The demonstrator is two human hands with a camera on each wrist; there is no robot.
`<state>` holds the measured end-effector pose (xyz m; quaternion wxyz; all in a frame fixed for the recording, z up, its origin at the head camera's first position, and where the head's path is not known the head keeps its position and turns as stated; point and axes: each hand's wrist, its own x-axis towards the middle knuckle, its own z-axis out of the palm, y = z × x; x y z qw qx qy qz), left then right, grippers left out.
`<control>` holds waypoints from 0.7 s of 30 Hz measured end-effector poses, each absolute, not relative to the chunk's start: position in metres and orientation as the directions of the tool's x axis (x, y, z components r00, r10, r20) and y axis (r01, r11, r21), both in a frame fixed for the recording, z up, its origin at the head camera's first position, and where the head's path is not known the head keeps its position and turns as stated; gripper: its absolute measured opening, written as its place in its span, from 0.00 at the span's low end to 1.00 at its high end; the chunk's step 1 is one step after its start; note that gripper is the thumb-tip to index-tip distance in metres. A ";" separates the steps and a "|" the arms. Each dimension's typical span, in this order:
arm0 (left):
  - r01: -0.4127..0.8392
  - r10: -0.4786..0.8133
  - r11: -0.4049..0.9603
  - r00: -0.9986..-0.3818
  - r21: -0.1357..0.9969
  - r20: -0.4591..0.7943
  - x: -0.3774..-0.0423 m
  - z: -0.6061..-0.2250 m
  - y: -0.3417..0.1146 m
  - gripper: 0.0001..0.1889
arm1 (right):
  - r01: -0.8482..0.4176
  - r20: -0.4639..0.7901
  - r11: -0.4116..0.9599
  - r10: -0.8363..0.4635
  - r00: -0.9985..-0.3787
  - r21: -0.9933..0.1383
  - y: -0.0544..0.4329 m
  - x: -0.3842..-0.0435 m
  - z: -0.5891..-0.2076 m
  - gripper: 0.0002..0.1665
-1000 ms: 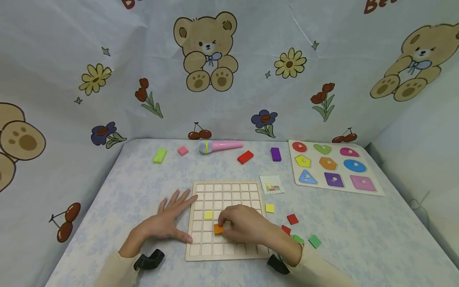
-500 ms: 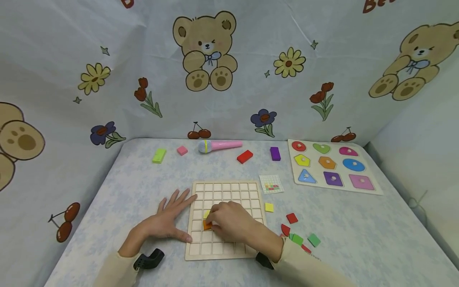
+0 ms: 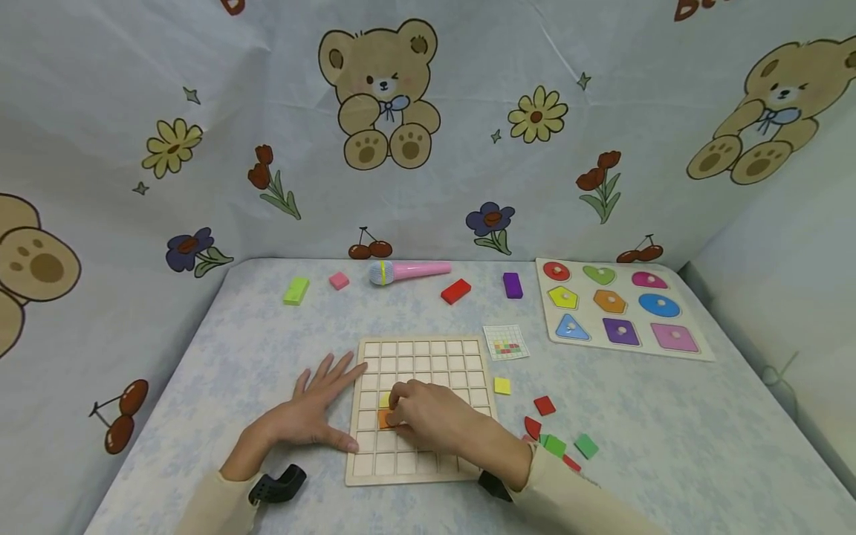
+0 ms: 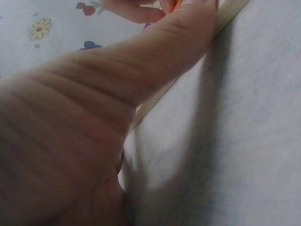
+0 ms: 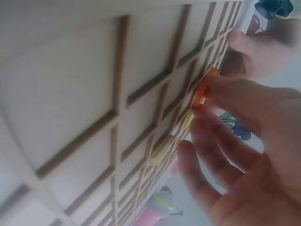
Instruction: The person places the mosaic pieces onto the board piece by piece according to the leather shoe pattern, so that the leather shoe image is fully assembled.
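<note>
A wooden grid board (image 3: 369, 469) lies on the table in front of me. My left hand (image 3: 310, 413) has its fingers spread at the board's left side, with fingertip and thumb touching the frame. Over the board, my right hand (image 3: 433, 416) pinches an orange square tile (image 3: 385, 420) between thumb and fingers. That tile (image 5: 204, 88) sits at a cell, tilted in the right wrist view; whether it is fully seated I cannot tell. Just behind it lies a yellow tile (image 3: 384, 400), partly hidden by the right hand.
Right of the board lie a yellow tile (image 3: 502, 386), red tiles (image 3: 545, 405), green tiles (image 3: 585, 446) and a small pattern card (image 3: 506, 343). Farther back are a toy microphone (image 3: 409, 272), coloured blocks (image 3: 456, 292) and a shape puzzle board (image 3: 625, 308).
My right hand has moved left across the board with the orange tile, bringing it to a cell in front of the yellow one. The left hand has stayed in place.
</note>
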<state>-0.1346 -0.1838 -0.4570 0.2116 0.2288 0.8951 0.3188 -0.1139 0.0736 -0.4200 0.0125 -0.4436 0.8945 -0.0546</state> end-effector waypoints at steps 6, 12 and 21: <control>0.273 0.543 0.693 -0.807 0.667 -0.234 -0.135 -0.458 -0.183 0.65 | -0.773 -0.049 0.614 -0.787 -0.615 -0.162 0.078 -0.112 -0.416 0.11; 0.271 0.540 0.692 -0.809 0.669 -0.232 -0.135 -0.462 -0.183 0.65 | -0.778 -0.095 0.610 -0.793 -0.602 -0.150 0.080 -0.109 -0.413 0.13; 0.271 0.537 0.706 -0.808 0.655 -0.244 -0.136 -0.461 -0.183 0.65 | -0.791 -0.096 0.591 -0.806 -0.583 -0.157 0.084 -0.107 -0.413 0.16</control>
